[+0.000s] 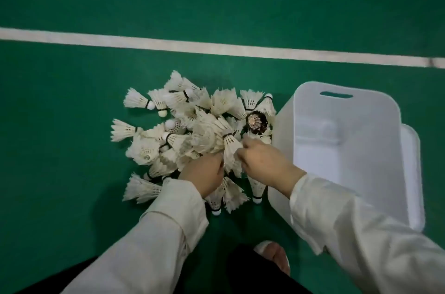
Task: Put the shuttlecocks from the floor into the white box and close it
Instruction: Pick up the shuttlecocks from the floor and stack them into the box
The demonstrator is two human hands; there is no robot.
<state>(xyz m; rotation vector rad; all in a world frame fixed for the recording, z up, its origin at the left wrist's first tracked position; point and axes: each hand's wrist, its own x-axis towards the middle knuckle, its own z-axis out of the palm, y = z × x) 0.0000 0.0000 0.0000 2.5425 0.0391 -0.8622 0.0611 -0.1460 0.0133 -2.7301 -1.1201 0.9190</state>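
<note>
Nearest the camera, a bare foot (273, 255) rests on the green floor (72, 125) between two cream sleeves. Above them, the left hand (204, 177) reaches into the shuttlecock pile (192, 134), its fingers hidden among feathers, so I cannot tell its grip. The right hand (263, 165) pinches the feathers of one shuttlecock (230, 149). A dark-feathered shuttlecock (256, 122) lies near the pile's right edge. Just right of the pile stands the white box (349, 144), open, its lid (415, 173) behind it. No writing is legible. Beyond runs a white court line (216, 49).
</note>
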